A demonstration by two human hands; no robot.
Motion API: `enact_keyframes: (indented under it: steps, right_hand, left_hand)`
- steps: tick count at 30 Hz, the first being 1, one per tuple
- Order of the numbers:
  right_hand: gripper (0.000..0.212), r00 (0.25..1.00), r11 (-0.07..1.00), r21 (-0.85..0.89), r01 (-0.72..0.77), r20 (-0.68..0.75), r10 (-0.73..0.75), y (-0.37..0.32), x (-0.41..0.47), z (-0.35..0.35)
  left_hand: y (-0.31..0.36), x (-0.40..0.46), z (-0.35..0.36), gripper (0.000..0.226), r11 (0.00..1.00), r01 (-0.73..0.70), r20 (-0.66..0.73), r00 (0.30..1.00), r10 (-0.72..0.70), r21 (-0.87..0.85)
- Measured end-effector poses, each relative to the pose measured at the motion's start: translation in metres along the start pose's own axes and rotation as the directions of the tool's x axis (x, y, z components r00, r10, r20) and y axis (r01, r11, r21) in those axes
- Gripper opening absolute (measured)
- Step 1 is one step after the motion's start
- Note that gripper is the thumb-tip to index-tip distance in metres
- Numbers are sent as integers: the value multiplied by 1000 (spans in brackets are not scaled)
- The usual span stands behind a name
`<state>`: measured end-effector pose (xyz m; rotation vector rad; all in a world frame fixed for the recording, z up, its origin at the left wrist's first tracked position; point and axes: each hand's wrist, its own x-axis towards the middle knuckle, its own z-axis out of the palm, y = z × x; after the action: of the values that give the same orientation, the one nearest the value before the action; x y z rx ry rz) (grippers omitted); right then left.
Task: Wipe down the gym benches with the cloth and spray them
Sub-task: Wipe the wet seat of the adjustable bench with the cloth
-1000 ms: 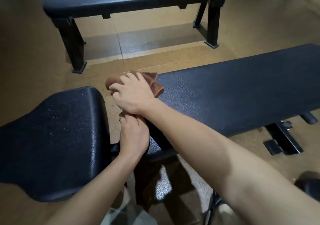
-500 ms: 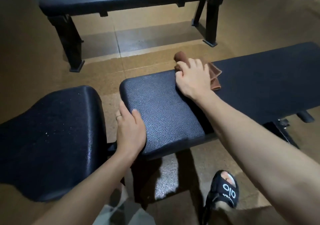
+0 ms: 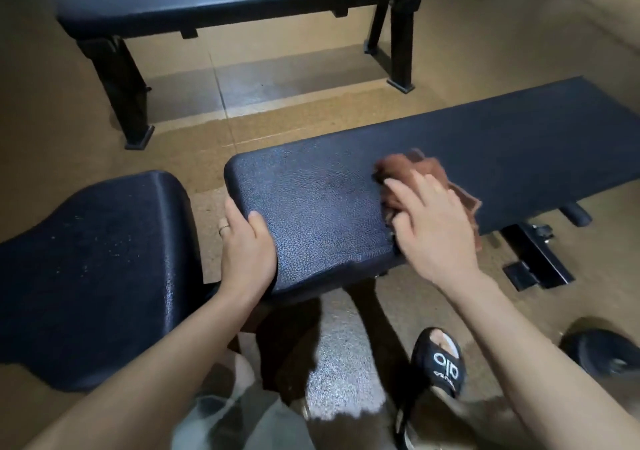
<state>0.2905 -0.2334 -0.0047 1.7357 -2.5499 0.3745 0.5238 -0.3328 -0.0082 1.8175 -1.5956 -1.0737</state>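
The right hand [image 3: 436, 228], fingers flat, presses the brown cloth [image 3: 415, 176] on the bench pad [image 3: 322, 214]; the left hand [image 3: 246, 242] grips its end. The speckled seat pad [image 3: 90, 259] appears unwiped.

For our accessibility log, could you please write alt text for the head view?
A right hand presses a brown cloth onto a black bench pad while the left hand grips its end. A second bench stands behind.

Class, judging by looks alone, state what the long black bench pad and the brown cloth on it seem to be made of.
Long black bench pad: probably vinyl or faux leather over padding; pebbled grain, dull sheen, rounded edges.
Brown cloth: apparently soft, matte fabric, perhaps microfibre or terry; it bunches in folds under the right hand.
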Motion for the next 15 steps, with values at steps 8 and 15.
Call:
enact_keyframes:
  steps: [8, 15]
  right_hand:
    - [53, 994, 990, 140, 35, -105, -21, -120, -47, 22]
    - [56, 974, 972, 67, 224, -40, -221, -47, -36, 11]
  left_hand:
    - [1, -1, 1, 60, 1000, -2, 4, 1000, 2, -6]
    - [-5, 3, 1, 59, 1000, -17, 15, 1000, 17, -18]
